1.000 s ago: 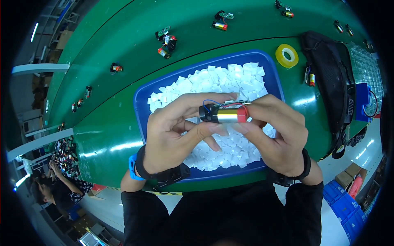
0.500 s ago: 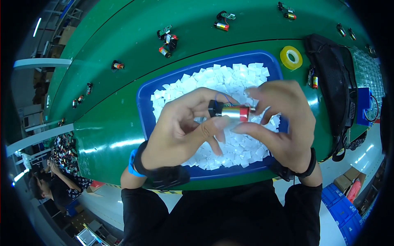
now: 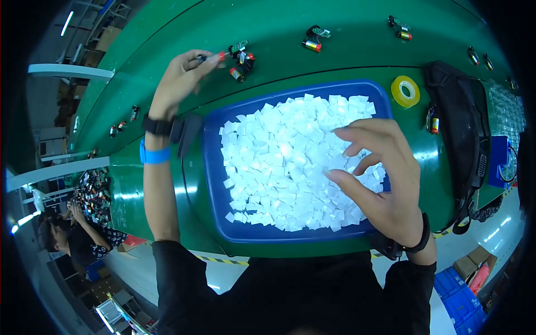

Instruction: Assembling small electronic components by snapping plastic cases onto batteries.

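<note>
My left hand (image 3: 181, 84) is stretched out to the far left over the green table, past the tray's corner. Its fingers are closed on a small cylindrical battery (image 3: 221, 56); only the red end and a dark part show. Just right of it lies a cluster of similar batteries with circuit boards (image 3: 240, 71). My right hand (image 3: 391, 173) hovers over the right side of a blue tray (image 3: 213, 184), thumb and fingers curved and apart, with nothing visible between them. Many small white square pieces (image 3: 290, 162) fill the tray.
More batteries with boards (image 3: 311, 46) lie spaced along the far strip. A yellow tape roll (image 3: 405, 91), a battery (image 3: 435, 125) and a black bag (image 3: 455, 128) are right of the tray. At far left a person (image 3: 84, 240) works by a heap of parts (image 3: 92, 192).
My left hand has carried the battery from above the tray to the far left. My right hand, earlier beside the battery's red end, stays over the tray without it. The view has shifted slightly.
</note>
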### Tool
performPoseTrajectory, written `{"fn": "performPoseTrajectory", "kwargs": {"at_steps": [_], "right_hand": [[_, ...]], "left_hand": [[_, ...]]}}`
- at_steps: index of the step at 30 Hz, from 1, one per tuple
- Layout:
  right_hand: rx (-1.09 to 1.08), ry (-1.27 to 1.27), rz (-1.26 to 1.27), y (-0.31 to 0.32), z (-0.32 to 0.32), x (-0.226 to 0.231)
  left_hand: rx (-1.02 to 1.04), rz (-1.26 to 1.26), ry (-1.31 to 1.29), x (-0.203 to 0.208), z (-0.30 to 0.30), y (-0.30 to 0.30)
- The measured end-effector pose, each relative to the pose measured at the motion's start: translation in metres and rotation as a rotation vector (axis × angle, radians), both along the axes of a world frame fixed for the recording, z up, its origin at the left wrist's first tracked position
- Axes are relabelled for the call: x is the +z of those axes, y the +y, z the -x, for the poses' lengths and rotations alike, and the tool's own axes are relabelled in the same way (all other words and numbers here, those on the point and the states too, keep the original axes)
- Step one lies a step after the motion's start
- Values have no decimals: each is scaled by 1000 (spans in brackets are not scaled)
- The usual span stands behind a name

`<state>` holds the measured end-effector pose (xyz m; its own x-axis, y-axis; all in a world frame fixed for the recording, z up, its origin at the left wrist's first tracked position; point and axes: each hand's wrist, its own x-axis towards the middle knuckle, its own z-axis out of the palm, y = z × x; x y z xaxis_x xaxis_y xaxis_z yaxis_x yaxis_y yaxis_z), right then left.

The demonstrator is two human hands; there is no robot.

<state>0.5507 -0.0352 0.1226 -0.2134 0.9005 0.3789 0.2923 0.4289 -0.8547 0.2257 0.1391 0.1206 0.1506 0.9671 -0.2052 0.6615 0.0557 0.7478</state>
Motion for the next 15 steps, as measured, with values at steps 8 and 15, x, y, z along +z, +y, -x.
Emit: {"fn": "performPoseTrajectory", "kwargs": {"at_steps": [8,15], "right_hand": [[77,-69,-58,3,-1,-9],[76,-81,-51,1,-3,-10]], "left_hand": [[-369,-882,897,-74,55,62],[-165,-156,162,-44,13,40]]}}
